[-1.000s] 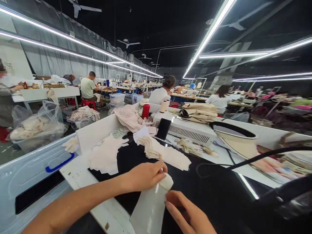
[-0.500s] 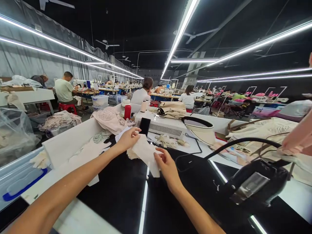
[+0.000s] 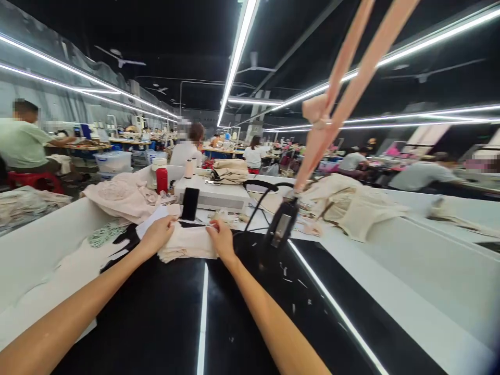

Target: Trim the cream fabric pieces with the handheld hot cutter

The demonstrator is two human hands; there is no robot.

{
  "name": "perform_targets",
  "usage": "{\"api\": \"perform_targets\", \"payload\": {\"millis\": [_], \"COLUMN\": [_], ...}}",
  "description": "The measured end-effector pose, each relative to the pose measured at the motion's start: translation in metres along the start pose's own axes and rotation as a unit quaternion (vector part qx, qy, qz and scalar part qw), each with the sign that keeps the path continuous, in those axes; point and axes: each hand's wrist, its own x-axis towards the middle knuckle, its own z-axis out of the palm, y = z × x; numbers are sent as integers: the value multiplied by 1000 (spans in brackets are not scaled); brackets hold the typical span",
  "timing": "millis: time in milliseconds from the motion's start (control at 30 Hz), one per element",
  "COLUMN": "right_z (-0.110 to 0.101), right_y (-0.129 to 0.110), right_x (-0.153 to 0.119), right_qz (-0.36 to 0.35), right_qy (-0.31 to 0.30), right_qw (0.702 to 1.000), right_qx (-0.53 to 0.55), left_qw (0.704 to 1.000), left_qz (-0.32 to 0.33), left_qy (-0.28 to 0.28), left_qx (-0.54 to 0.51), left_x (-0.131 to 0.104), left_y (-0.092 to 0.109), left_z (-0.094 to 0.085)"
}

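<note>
A small stack of cream fabric pieces point(image 3: 187, 245) lies on the glossy black tabletop point(image 3: 164, 312). At its left end, my left hand point(image 3: 158, 235) is closed with thumb and fingertips on the upper corner of the cloth. My right hand point(image 3: 222, 239) pinches the upper right corner of the same cloth, so the top piece stretches between both hands. Just behind the stack a dark phone point(image 3: 190, 204) stands upright. White paper point(image 3: 150, 221) shows beside my left hand.
A black device point(image 3: 282, 224) with a cable hangs from pink straps point(image 3: 318, 135) right of my hand. Behind are a red bottle point(image 3: 161, 179), thread cones point(image 3: 189, 169) and folded tan fabric point(image 3: 230, 171). Pale garments point(image 3: 351, 203) lie right; green cord point(image 3: 105, 236) left. People sit farther back.
The view has swung right. The cloth piece, earlier raised and slanting between my hands, now lies level over the stack, with my right hand at its upper corner.
</note>
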Motion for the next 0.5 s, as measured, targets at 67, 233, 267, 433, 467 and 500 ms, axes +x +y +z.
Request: {"api": "perform_targets", "payload": {"millis": [67,233,267,433,467,500], "right_z": [3,2,1,-7,-8,-9], "right_y": [-1,-8,-12,-47,-56,-65], "right_x": [-5,-25,-30,-61,-69,-76], "right_qz": [-26,-69,-79,-168,-189,-210], "right_qy": [-19,-67,-78,-174,-195,-215], "right_qw": [999,987,984,958,950,942], "right_qx": [-42,-132,-142,-156,-154,-152], "left_qw": [1000,996,996,993,993,994], "left_qz": [7,22,19,66,71,74], "left_qy": [-23,-62,-64,-22,-14,-10], "left_qx": [20,54,59,100,94,84], "left_x": [-3,3,6,15,14,11], "left_y": [-5,-28,-33,-53,-54,-54], "left_z": [4,4,4,3,3,3]}}
